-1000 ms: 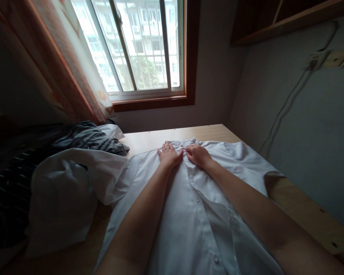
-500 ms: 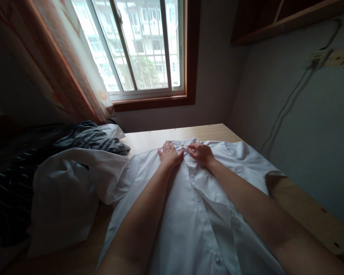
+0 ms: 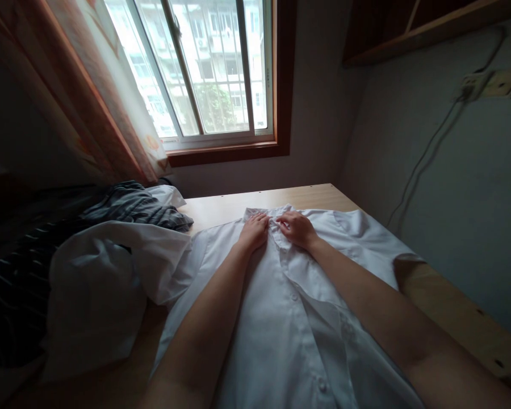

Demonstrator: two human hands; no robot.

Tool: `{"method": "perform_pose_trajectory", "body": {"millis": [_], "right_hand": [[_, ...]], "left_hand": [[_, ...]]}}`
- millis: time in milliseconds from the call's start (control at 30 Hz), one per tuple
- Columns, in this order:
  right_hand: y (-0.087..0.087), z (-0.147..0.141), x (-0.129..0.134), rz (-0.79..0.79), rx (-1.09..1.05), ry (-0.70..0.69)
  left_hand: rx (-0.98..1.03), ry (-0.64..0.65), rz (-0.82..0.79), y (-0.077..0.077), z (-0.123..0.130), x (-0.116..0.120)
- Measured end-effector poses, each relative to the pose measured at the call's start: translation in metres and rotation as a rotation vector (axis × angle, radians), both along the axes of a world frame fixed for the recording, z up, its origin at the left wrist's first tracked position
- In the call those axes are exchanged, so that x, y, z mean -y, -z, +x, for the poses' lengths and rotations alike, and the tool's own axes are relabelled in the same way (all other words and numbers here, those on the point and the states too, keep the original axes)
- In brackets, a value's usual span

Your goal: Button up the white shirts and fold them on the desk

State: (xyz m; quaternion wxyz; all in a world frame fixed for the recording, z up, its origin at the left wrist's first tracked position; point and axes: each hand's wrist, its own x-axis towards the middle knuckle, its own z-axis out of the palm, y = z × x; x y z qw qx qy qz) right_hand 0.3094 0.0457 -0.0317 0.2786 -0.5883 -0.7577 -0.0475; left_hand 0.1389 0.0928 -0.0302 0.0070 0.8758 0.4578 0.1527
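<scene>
We are in a dim room, with daylight coming through a barred window [image 3: 221, 74] at the far side and a patterned curtain [image 3: 97, 96] hanging to its left. On the right wall we see a wooden shelf [image 3: 434, 45] above, a socket [image 3: 472, 86] and a thin cable [image 3: 419, 162] running down from it.

Before us stands a pale wooden table [image 3: 298, 195], and a white shirt [image 3: 259, 341] lies across it front side up, collar at the far end, hem towards us. One sleeve bunches on the left beside a dark striped garment [image 3: 15, 301] and a grey one [image 3: 140, 207]; the other sleeve reaches towards the right wall.

Both our hands are on the shirt just below the collar, close beside each other. Our left hand [image 3: 254, 232] rests on the cloth with its fingers held together. Our right hand [image 3: 297, 228] has its fingers curled, tips at the front edge; we cannot tell whether either hand pinches the fabric. Nearer to us, two buttons show on the placket, where the front edges part.
</scene>
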Motion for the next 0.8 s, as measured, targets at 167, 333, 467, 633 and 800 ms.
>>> {"method": "perform_pose_trajectory", "body": {"millis": [167, 333, 467, 633, 800], "right_hand": [[0.0, 0.001, -0.001, -0.003, 0.002, -0.013], [0.001, 0.001, -0.002, -0.022, 0.022, -0.029], [0.003, 0.003, -0.004, -0.034, 0.009, -0.04], [0.005, 0.004, -0.007, -0.031, -0.023, -0.042], [0.005, 0.005, -0.008, -0.061, -0.053, -0.049]], "left_hand": [[-0.065, -0.043, -0.101, 0.0, 0.0, 0.0], [-0.078, -0.092, -0.137, -0.004, 0.002, 0.006], [-0.046, -0.103, -0.115, -0.006, 0.001, 0.008], [-0.035, -0.049, -0.141, -0.007, -0.001, 0.009], [-0.124, -0.042, -0.19, -0.01, -0.001, 0.006]]}}
